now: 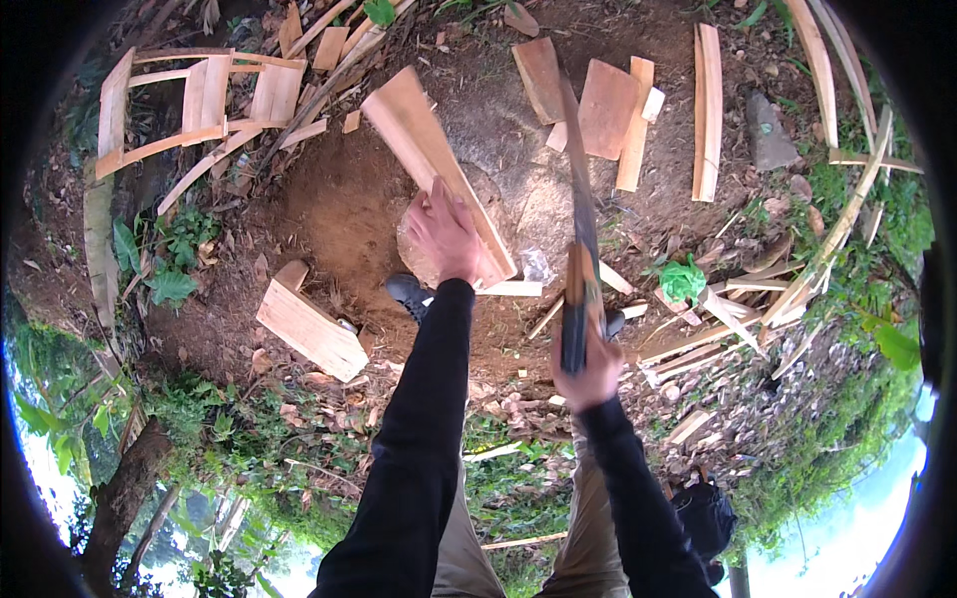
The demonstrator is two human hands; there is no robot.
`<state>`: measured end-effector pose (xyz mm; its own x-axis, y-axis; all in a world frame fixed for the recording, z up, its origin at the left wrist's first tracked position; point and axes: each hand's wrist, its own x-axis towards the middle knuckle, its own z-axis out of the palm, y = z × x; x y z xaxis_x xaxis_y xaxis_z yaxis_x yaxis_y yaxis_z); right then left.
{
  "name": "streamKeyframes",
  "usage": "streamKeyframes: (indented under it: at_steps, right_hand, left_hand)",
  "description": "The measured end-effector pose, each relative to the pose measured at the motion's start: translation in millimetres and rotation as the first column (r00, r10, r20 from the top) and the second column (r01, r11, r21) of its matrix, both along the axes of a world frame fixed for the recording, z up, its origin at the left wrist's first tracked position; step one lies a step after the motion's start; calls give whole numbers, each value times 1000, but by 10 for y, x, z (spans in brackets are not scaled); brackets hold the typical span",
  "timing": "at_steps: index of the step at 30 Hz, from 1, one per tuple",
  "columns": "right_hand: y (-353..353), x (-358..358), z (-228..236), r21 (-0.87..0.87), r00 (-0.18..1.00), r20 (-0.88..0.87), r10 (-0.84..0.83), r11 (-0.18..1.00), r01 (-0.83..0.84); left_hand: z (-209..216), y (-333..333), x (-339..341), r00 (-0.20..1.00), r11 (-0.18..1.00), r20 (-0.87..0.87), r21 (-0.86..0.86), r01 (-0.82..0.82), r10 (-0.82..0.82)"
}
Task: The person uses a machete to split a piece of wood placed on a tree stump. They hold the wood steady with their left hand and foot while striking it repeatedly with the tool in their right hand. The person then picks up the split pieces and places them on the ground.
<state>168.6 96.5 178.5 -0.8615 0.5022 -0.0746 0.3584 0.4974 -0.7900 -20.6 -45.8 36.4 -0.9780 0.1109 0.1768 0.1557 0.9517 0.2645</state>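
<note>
My left hand (446,235) lies on a pale wooden plank (427,140), its fingers spread and pressing on the wood. The plank rests at a slant over a round stump-like block (417,244). My right hand (590,367) is wrapped round the black and orange-brown handle of a handsaw (580,189). Its long dark blade, seen nearly edge-on, points away from me, to the right of the plank and apart from it. A crumpled clear plastic piece (537,266) sits by the plank's near end.
At the far left stands a slatted wooden frame (204,95). Boards (610,110) lie ahead on bare soil, and a thick cut block (311,329) lies at left. Scrap strips and a green plastic bag (682,280) lie right; a grey stone (770,135) is beyond.
</note>
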Motion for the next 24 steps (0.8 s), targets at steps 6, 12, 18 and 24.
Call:
streamKeyframes:
  at_steps: [6,12,18,24]
  right_hand:
    - [-16,-855,-1006,110,994,-92,61,993,-51]
    - [-254,-1121,-1250,66,992,30,121,990,-122]
    - [-330,-1177,-1317,39,990,71,120,992,-123]
    - [-292,-1248,-1330,35,982,149,120,991,-127]
  left_hand:
    - [0,-85,-11,996,995,-29,55,85,-84]
    - [-160,-294,-54,994,980,-32,167,111,-107]
    - [-200,-293,-49,995,985,-31,141,100,-97]
    - [-203,-237,-67,995,991,-28,88,96,-94]
